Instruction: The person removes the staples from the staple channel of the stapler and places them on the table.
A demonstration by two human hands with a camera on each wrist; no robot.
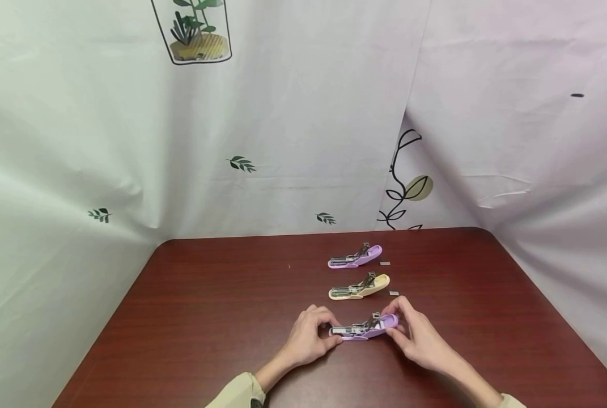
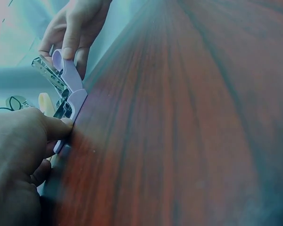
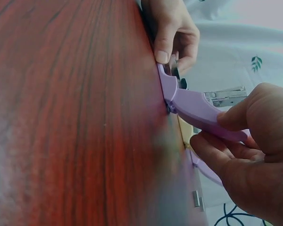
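A purple stapler (image 1: 363, 328), opened out with its metal parts showing, lies nearest the person on the brown table. At its flat left end, my left hand (image 1: 310, 335) pinches the base between thumb and fingers. My right hand (image 1: 419, 339) grips the raised, rounded right end. In the right wrist view, the thumb and fingers hold the purple cover (image 3: 200, 110) from both sides. From the left wrist view, the stapler (image 2: 71, 75) bends upward between the two hands, its metal arm (image 2: 48, 73) sticking out.
Behind the held stapler lie a yellow opened stapler (image 1: 359, 288) and, farther back, another purple one (image 1: 355, 257). Small grey staple strips (image 1: 394, 293) sit to their right. A white printed curtain (image 1: 303, 113) hangs behind the brown table (image 1: 206, 294).
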